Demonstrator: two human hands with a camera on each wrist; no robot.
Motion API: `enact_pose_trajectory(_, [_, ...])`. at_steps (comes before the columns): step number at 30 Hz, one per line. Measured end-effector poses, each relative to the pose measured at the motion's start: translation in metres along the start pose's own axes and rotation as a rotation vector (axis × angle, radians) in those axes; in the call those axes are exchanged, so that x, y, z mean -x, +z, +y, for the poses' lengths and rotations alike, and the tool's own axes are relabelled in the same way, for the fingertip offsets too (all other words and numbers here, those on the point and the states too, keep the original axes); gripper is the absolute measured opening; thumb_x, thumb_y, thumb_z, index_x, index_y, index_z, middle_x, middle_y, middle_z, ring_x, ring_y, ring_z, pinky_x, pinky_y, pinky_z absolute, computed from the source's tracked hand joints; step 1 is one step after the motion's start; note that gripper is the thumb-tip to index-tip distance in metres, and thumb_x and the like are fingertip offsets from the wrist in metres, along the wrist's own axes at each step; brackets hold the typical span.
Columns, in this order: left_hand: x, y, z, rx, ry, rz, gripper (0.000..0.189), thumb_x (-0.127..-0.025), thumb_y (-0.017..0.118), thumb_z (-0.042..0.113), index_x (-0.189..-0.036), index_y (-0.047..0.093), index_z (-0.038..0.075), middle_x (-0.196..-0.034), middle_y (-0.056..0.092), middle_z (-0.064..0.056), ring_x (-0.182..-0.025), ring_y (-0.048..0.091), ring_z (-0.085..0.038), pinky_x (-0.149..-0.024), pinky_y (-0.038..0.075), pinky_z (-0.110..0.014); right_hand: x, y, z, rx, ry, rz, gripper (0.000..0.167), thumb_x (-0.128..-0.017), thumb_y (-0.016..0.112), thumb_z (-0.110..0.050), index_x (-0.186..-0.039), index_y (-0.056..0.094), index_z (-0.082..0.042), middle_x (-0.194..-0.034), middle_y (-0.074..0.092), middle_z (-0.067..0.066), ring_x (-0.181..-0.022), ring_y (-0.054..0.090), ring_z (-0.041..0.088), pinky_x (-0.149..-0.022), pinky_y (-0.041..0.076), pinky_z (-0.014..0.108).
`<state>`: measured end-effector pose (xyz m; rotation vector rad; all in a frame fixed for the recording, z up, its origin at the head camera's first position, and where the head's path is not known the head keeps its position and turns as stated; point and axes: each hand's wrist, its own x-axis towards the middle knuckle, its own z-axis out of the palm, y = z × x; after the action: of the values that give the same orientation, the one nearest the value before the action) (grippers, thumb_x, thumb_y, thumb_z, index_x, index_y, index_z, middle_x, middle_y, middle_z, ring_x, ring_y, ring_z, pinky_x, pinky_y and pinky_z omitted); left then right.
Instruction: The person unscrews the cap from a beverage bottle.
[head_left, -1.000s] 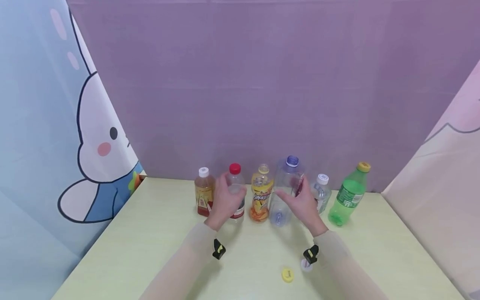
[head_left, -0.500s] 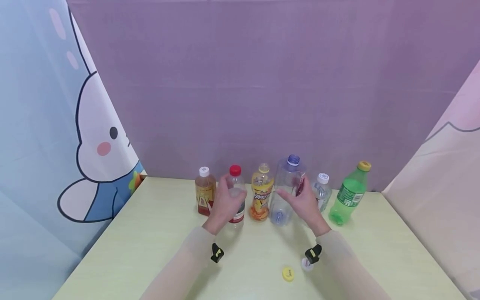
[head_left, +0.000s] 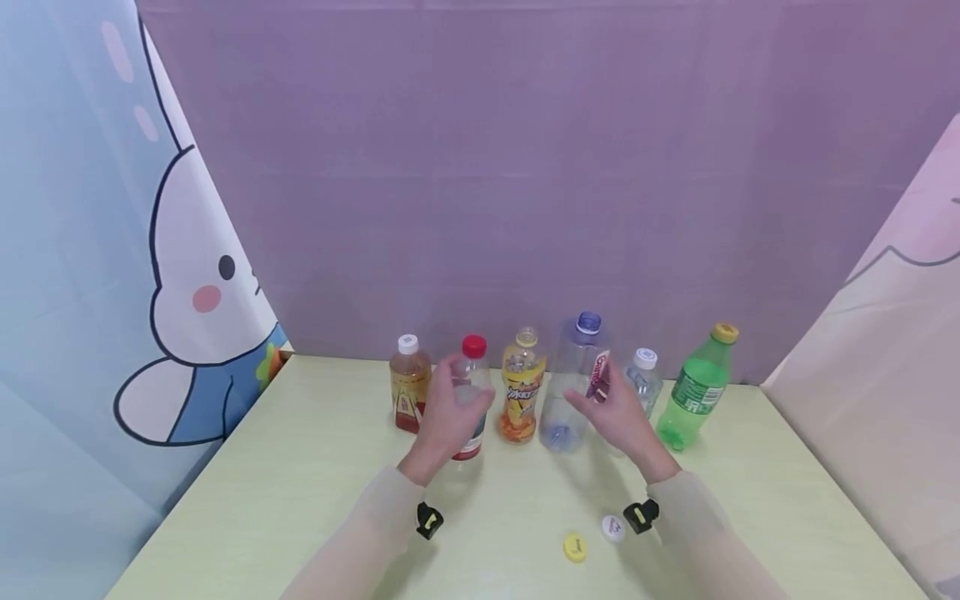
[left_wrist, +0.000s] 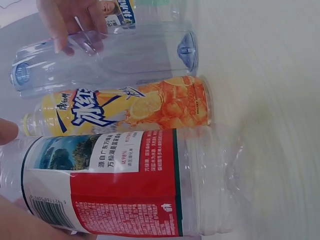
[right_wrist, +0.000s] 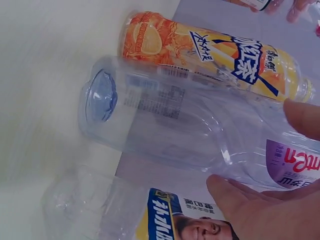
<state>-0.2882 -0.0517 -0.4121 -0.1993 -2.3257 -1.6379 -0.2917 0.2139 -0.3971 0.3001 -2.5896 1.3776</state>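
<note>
My left hand grips a clear plastic bottle with a red cap and a red-and-white label, standing upright or nearly so. My right hand holds a large clear bottle around its body, thumb on one side and fingers on the other. Its bluish neck has no cap. Between the two hands stands an iced tea bottle with a yellow-orange label, also uncapped. Part of the red-capped bottle is hidden behind the left hand.
A brown drink bottle with a white cap stands at the left. To the right are a clear white-capped bottle and a leaning green bottle with a yellow cap. Loose yellow and white caps lie in front.
The red-capped bottle has come slightly nearer with my left hand. My right hand has shifted lower on the large bottle, and more of its red-and-white label shows.
</note>
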Motion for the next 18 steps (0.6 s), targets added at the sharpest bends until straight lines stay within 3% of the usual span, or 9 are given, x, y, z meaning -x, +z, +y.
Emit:
enact_pose_trajectory(10, [0.011,-0.005,0.006,0.027,0.024,-0.044,0.067,-0.093,0.074,0.027,-0.147,0.038,0.012,-0.141,0.049,-0.010,-0.128,0.051,-0.032,-0.099,0.048,-0.059,0.014,-0.010,-0.012,0.028,0.018,-0.023,0.084,-0.097,0.068,-0.018,-0.157,0.016,0.010,-0.150,0.039,0.035,-0.139,0.040,0.049,-0.110,0.040,0.052])
enact_pose_trajectory(18, [0.020,-0.011,0.012,0.012,0.021,-0.068,0.066,-0.092,0.074,0.031,-0.147,0.040,0.017,-0.139,0.053,-0.010,-0.123,0.055,-0.033,-0.092,0.052,-0.059,0.025,-0.029,-0.024,0.047,0.011,-0.007,0.079,-0.099,0.067,-0.022,-0.155,0.021,0.011,-0.144,0.046,0.037,-0.131,0.049,0.050,-0.104,0.046,0.052])
